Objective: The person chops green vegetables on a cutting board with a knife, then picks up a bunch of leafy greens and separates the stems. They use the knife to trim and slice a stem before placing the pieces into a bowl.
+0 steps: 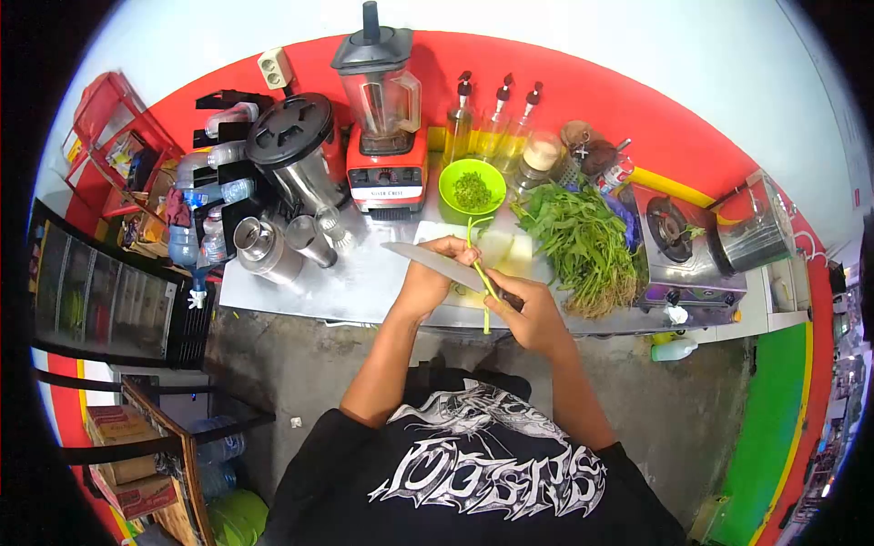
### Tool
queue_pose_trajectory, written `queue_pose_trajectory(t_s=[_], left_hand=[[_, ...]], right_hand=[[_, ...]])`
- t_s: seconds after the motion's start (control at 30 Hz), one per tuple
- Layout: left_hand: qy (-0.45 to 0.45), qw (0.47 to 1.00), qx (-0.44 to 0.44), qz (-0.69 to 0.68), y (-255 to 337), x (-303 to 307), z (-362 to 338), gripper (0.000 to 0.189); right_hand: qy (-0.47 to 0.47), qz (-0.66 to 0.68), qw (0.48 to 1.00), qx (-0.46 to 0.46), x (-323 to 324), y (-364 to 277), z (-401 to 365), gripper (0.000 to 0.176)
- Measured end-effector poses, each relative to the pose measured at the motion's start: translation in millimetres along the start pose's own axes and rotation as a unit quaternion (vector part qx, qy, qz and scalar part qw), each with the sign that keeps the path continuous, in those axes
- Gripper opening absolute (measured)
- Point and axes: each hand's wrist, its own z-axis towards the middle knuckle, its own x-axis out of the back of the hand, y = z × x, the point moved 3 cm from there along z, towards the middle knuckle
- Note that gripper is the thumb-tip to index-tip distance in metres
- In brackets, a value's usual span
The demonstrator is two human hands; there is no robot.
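Note:
My right hand (531, 318) is closed around the dark handle of a knife (432, 262), whose wide blade points left across my left wrist. In my left hand (439, 271) the fingers pinch a thin green stem (487, 320), which runs down past the blade toward my right thumb. Beneath both hands lies a white cutting board (517, 247) with small green bits on it. Just beyond the board stands a lime green bowl (446, 202) of chopped greens (472, 190). A large bunch of leafy greens (583, 241), roots toward me, rests right of the board.
At the back of the metal table (364, 296) stands a red blender (389, 173). Pump bottles (492, 127) line the wall. Metal cups (309, 241) and a lidded steel container (296, 150) are at left. A gas stove (678, 241) occupies the right end.

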Motion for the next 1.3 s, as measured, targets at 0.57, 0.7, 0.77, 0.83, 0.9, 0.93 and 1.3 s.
queue_pose_trajectory(t_s=[0.57, 0.7, 0.77, 0.83, 0.9, 0.93, 1.3], left_hand=[[-0.034, 0.999, 0.037, -0.019, -11.7, -7.3, -3.9, 0.02], [-0.018, 0.996, 0.08, -0.021, -9.4, -3.9, -8.2, 0.024], [-0.032, 0.996, 0.075, -0.041, -11.2, -2.8, -8.1, 0.023], [-0.024, 0.992, 0.1, -0.07, -9.2, -5.1, -10.0, 0.026], [-0.018, 0.988, 0.123, -0.096, -13.2, -2.2, -11.8, 0.025], [-0.034, 0.987, 0.134, -0.086, -15.5, 1.2, -12.5, 0.021], [-0.068, 0.984, 0.095, 0.132, -19.4, -16.9, -11.0, 0.027]], right_hand=[[0.033, -0.08, 0.996, -0.023, -3.5, -2.4, -4.9, 0.061], [0.047, -0.108, 0.993, -0.008, -4.5, -3.9, -4.3, 0.066], [0.046, -0.129, 0.99, -0.022, -2.0, -5.0, -3.4, 0.068], [0.087, -0.14, 0.986, 0.025, -2.4, -1.8, -3.1, 0.065], [0.1, -0.153, 0.982, 0.038, -2.5, -0.4, -1.3, 0.063], [0.121, -0.186, 0.973, 0.064, -3.3, 2.8, -0.2, 0.062], [0.147, -0.289, 0.943, 0.078, -7.7, 5.8, -1.7, 0.063]])
